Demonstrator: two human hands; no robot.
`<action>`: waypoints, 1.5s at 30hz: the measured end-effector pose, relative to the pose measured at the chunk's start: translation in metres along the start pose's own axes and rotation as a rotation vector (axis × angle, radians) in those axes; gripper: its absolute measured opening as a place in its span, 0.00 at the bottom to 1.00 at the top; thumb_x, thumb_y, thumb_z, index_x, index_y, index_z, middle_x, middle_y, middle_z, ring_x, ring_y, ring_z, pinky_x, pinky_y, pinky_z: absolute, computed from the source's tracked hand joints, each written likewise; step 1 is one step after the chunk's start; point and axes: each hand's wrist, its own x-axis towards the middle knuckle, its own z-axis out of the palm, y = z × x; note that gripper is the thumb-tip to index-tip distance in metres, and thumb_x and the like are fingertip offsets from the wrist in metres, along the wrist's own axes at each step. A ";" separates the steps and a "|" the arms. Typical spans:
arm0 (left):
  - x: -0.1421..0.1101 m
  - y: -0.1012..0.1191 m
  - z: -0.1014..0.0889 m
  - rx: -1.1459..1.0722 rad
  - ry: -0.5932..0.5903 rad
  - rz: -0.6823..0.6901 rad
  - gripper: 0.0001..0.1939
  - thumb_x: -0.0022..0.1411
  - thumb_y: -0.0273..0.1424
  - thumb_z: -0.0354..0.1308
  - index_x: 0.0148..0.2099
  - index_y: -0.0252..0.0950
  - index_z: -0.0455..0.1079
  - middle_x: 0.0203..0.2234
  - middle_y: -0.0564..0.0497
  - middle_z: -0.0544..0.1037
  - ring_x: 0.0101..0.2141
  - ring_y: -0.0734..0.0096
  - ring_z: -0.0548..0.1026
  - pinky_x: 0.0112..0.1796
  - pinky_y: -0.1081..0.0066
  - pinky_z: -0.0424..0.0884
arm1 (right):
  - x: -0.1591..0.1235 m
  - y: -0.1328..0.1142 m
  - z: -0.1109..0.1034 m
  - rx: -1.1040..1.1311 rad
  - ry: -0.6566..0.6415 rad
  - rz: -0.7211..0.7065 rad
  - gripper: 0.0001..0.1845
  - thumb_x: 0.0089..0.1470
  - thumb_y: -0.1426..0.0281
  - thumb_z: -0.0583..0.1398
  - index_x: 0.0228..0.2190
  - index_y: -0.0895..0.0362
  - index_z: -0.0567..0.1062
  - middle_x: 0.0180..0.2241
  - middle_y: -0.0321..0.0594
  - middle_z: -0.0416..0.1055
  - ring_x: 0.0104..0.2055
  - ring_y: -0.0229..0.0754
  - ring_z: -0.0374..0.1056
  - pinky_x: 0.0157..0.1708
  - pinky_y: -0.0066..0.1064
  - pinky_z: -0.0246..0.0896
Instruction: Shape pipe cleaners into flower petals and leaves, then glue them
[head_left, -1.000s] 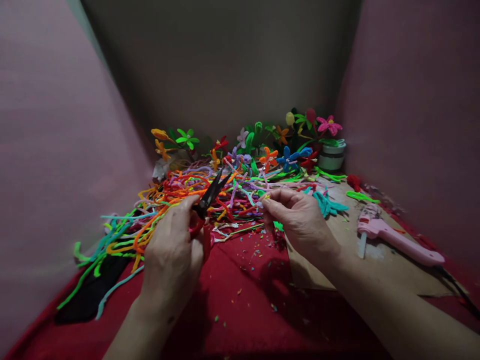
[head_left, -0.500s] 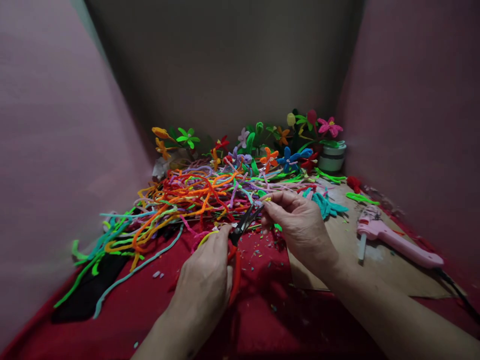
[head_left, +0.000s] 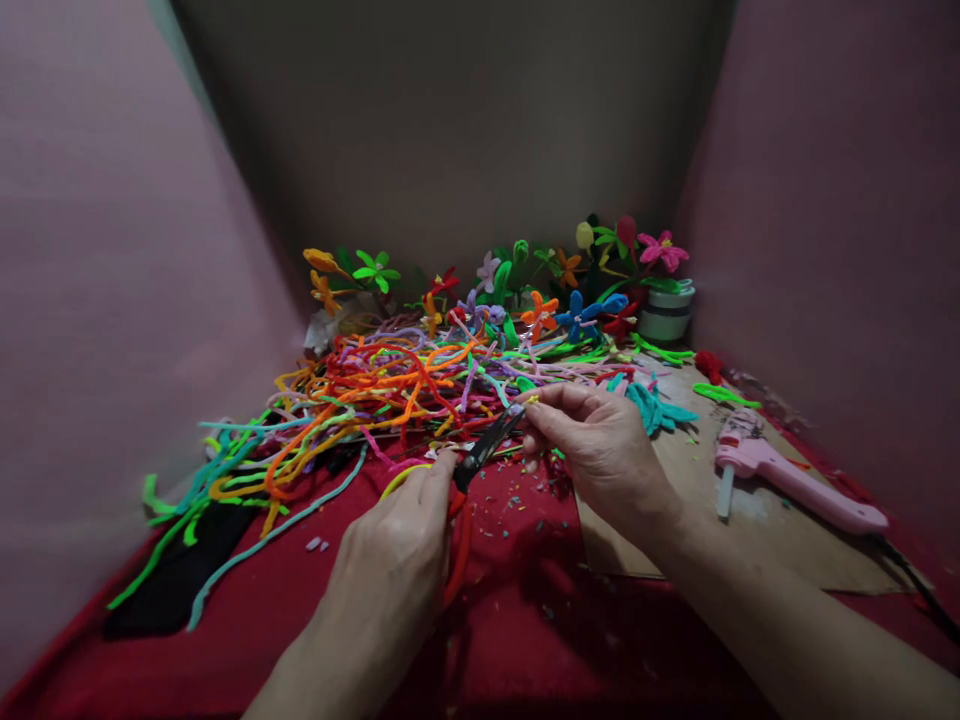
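My left hand (head_left: 401,540) grips a pair of scissors (head_left: 484,455) with red handles and dark blades. The blades point up and right, their tips close to the fingertips of my right hand (head_left: 596,440). Between its thumb and forefinger that hand pinches a small yellow piece (head_left: 531,400), which looks like fuzzy pipe cleaner; most of it is hidden by the fingers. A yellow strand (head_left: 401,478) shows beside my left hand; whether it is held, I cannot tell.
Tangled pipe cleaners (head_left: 397,380) cover the back left of the red cloth (head_left: 300,640). Fuzzy flowers (head_left: 577,318) stand behind them. On the right a pink glue gun (head_left: 795,480) lies on a brown board (head_left: 652,540), near teal petals (head_left: 660,408). A white pot (head_left: 666,312) stands behind.
The scissors and my left hand have shifted slightly left and down, and the blades now look closer together. My right hand keeps its pinch in nearly the same place.
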 end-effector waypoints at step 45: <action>-0.007 -0.013 0.002 0.056 -0.139 0.090 0.21 0.53 0.17 0.39 0.49 0.27 0.61 0.37 0.39 0.76 0.34 0.65 0.77 0.28 0.72 0.73 | 0.003 -0.001 -0.003 0.401 -0.168 0.458 0.04 0.38 0.77 0.63 0.18 0.63 0.72 0.17 0.37 0.69 0.15 0.28 0.59 0.12 0.19 0.54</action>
